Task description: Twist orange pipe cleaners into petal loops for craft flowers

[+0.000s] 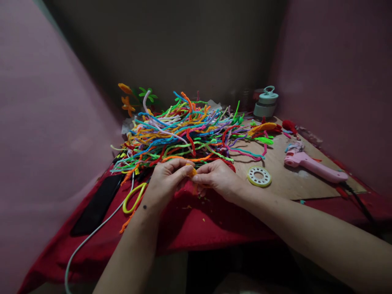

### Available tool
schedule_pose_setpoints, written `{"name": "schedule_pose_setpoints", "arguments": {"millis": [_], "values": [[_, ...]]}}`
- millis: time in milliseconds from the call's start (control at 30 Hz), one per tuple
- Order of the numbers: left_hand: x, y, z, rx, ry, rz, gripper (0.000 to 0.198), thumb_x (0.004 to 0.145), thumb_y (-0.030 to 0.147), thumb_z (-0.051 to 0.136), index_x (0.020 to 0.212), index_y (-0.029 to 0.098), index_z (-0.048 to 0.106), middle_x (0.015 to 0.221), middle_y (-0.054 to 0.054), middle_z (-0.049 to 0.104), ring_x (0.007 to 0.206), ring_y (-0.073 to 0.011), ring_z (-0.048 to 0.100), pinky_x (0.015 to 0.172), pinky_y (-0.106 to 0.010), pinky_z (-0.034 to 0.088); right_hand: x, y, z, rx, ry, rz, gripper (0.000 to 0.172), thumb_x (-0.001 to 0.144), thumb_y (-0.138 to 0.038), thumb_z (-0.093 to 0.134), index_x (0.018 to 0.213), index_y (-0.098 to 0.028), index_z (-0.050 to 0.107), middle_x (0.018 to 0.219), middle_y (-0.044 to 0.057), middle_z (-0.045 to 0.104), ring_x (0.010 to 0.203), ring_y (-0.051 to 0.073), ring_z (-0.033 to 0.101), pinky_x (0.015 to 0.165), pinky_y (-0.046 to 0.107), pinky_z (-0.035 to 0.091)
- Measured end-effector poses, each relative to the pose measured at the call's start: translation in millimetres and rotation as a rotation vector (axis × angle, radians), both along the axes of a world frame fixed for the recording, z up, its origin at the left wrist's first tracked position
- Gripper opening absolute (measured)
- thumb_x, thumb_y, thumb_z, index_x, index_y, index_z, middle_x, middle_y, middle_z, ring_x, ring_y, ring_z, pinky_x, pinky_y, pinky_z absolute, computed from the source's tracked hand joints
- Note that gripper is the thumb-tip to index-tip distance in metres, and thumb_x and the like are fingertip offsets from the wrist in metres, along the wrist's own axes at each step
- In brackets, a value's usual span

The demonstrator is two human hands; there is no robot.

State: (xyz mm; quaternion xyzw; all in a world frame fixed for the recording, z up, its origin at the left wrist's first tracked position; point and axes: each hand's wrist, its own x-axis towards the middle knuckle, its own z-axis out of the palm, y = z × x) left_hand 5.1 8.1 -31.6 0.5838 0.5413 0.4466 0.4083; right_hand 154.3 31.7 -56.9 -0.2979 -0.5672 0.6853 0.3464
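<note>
Between my two hands is a short yellow-orange pipe cleaner piece [192,171], pinched from both sides and mostly covered by fingers. My left hand [170,177] has thumb and forefinger closed on its left end. From the other side my right hand [216,178] grips it with closed fingers. An orange strand shows below the fingertips. Right behind the hands lies a big heap of many-coloured pipe cleaners [183,134]. Yellow-handled scissors [134,199] rest by my left wrist, their blades hidden.
A black phone [97,204] and white cable [102,224] lie left on the red cloth [220,222]. A yellow tape roll [259,176] and pink glue gun [315,163] sit on a board [284,185] at right. Behind stands a pale green bottle [266,103].
</note>
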Motion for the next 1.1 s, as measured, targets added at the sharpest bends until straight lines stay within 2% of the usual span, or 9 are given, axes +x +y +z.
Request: {"name": "schedule_pose_setpoints", "arguments": {"millis": [133, 333, 500, 600, 733, 867, 1033, 1100], "values": [[1, -1, 4.1, -0.048, -0.024, -0.012, 0.018, 0.071, 0.031, 0.065, 0.068, 0.013, 0.062, 0.048, 0.003, 0.049, 0.041, -0.0054, 0.037, 0.038, -0.018, 0.027, -1, -1, 1.4, -0.080, 0.038, 0.005, 0.016, 0.066, -0.022, 0.062, 0.054, -0.011, 0.060, 0.045, -0.001, 0.055, 0.038, 0.009, 0.048, 0.043, 0.023, 0.043], [3, -2, 3.8, 0.020, 0.036, 0.051, 0.013, 0.071, 0.027, 0.063, 0.066, 0.014, 0.063, 0.046, 0.004, 0.050, 0.040, -0.0061, 0.039, 0.039, -0.018, 0.030, -2, -1, 5.0, -0.293, 0.124, -0.018, 0.008, 0.061, -0.013, 0.065, 0.062, -0.012, 0.058, 0.049, -0.001, 0.056, 0.040, 0.011, 0.053, 0.041, 0.025, 0.048], [4, -3, -3.2, 0.216, 0.220, 0.102, 0.011, 0.071, 0.026, 0.063, 0.069, 0.016, 0.066, 0.061, 0.001, 0.061, 0.053, -0.0096, 0.050, 0.050, -0.021, 0.039, -1, 2, 3.7, -0.303, 0.090, -0.027, 0.012, 0.063, -0.011, 0.063, 0.056, -0.012, 0.053, 0.043, -0.002, 0.052, 0.036, 0.011, 0.051, 0.038, 0.023, 0.046], [3, -2, -5.4, 0.270, 0.303, 0.117, 0.011, 0.073, 0.026, 0.061, 0.070, 0.017, 0.067, 0.068, 0.000, 0.064, 0.058, -0.0109, 0.053, 0.054, -0.021, 0.042, 1, 2, 3.4, -0.290, 0.067, 0.002, 0.012, 0.065, -0.014, 0.062, 0.057, -0.012, 0.054, 0.043, -0.001, 0.053, 0.037, 0.011, 0.053, 0.039, 0.023, 0.046], [2, 0, -3.1, 0.178, 0.201, 0.127, 0.014, 0.072, 0.030, 0.062, 0.072, 0.016, 0.066, 0.063, 0.000, 0.061, 0.053, -0.0102, 0.052, 0.051, -0.021, 0.041, 1, 2, 2.4, -0.227, 0.104, 0.055, 0.005, 0.062, -0.014, 0.063, 0.061, -0.010, 0.059, 0.051, 0.003, 0.060, 0.046, 0.012, 0.057, 0.047, 0.024, 0.049], [3, 2, 2.4, 0.035, 0.041, 0.098, 0.025, 0.073, 0.036, 0.062, 0.085, 0.014, 0.063, 0.063, 0.001, 0.060, 0.049, -0.0083, 0.049, 0.049, -0.020, 0.041, 0, 5, -0.1, -0.208, 0.191, -0.001, 0.008, 0.060, -0.014, 0.066, 0.065, -0.009, 0.062, 0.058, 0.004, 0.063, 0.049, 0.011, 0.057, 0.049, 0.024, 0.049], [4, 2, 3.7, -0.064, 0.031, -0.154, 0.025, 0.067, 0.028, 0.068, 0.086, 0.013, 0.061, 0.081, -0.004, 0.065, 0.072, -0.0143, 0.059, 0.066, -0.024, 0.046, -1, 12, -1.5, -0.257, 0.278, -0.164, 0.012, 0.057, -0.015, 0.069, 0.064, -0.011, 0.060, 0.057, 0.001, 0.060, 0.046, 0.009, 0.054, 0.043, 0.021, 0.046], [4, 1, 2.2, -0.063, 0.070, -0.135, 0.019, 0.069, 0.027, 0.067, 0.079, 0.013, 0.062, 0.074, -0.003, 0.063, 0.067, -0.0128, 0.057, 0.063, -0.023, 0.044, -1, 14, -1.5, -0.249, 0.278, -0.168, 0.013, 0.056, -0.016, 0.069, 0.061, -0.011, 0.058, 0.054, 0.000, 0.058, 0.045, 0.009, 0.053, 0.041, 0.020, 0.043]]}}
